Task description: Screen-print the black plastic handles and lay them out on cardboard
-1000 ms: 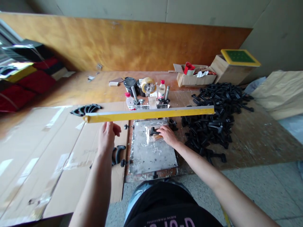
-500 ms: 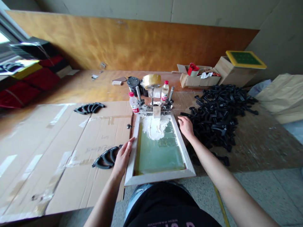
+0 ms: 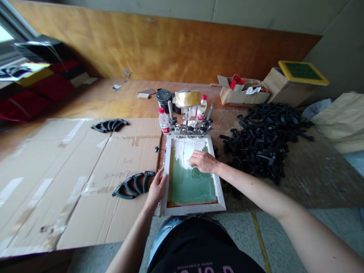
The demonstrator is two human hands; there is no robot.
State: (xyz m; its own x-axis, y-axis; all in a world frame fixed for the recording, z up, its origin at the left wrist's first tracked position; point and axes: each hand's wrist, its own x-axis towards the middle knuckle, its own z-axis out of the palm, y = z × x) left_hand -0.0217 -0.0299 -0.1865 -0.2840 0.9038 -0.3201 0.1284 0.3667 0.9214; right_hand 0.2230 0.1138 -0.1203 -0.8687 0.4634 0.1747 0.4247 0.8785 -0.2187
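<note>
A screen-printing frame [image 3: 192, 208] with a green mesh lies in front of me, hinged at its far end to a metal clamp [image 3: 189, 130]. White ink [image 3: 182, 148] is smeared thickly over the far part of the mesh. My left hand [image 3: 157, 188] grips the frame's left side. Over the ink, my right hand [image 3: 203, 162] is closed, its fingers curled around a small pale scraper that they mostly hide. Just left of my left hand, several curved black plastic handles [image 3: 132, 185] lie in a row on cardboard.
Red-capped bottles [image 3: 164, 120] and a black tub [image 3: 163, 98] stand around the clamp. To the right is a large heap of black plastic parts [image 3: 264, 140]. More curved parts [image 3: 109, 125] lie on the cardboard sheet [image 3: 85, 212]. An open carton [image 3: 241, 96] sits behind the heap.
The frame's near end has come down. My right hand has moved left from beside the frame to above the ink, and the pale scraper no longer stands at the far end.
</note>
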